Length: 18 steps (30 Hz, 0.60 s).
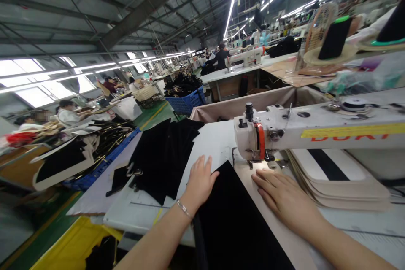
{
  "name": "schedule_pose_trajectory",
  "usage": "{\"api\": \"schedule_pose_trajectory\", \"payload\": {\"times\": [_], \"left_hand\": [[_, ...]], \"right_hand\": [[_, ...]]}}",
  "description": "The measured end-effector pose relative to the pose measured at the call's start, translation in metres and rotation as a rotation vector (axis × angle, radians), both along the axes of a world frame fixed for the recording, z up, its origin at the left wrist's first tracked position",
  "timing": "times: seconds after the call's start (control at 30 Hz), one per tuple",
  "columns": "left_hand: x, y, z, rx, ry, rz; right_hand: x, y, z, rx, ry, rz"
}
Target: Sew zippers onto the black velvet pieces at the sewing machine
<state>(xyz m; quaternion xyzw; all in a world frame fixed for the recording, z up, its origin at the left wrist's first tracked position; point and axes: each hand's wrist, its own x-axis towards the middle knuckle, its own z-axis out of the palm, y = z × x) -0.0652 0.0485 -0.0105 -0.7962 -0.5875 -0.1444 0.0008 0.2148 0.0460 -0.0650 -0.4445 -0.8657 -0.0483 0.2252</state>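
Note:
A black fabric panel (234,219) lies over a beige panel (245,173) at the sewing machine (249,135). My left hand (200,180) rests at the black panel's left edge, its fingers spread and its thumb touching the fabric. On the beige panel, just below the needle area, my right hand (281,196) lies flat with its fingers stretched out. The machine's presser foot is close above the beige panel's far end; the needle itself is too small to make out. A bracelet (184,208) circles my left wrist.
Black fabric pieces (167,156) are piled left of the machine. Beige panels with a black stripe (341,177) are stacked under the machine arm. A yellow bin (72,244) stands low at left, near a filled blue crate (104,164). Other people work farther back.

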Motion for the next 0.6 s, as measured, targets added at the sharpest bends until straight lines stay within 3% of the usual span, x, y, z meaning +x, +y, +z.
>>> {"api": "schedule_pose_trajectory", "payload": {"times": [0.07,0.13,0.37,0.6], "left_hand": [[0.000,0.023,-0.007,-0.002,-0.024,0.090],[0.005,0.032,-0.011,-0.033,-0.064,0.042],[0.035,0.012,-0.011,-0.159,-0.288,-0.102],[0.061,0.021,-0.004,-0.178,-0.269,-0.217]], "right_hand": [[0.000,-0.001,0.002,-0.013,0.006,0.000],[-0.001,-0.002,0.005,-0.025,0.012,-0.001],[-0.004,-0.005,0.010,-0.069,0.027,-0.009],[-0.003,-0.005,0.013,-0.093,0.033,-0.008]]}}
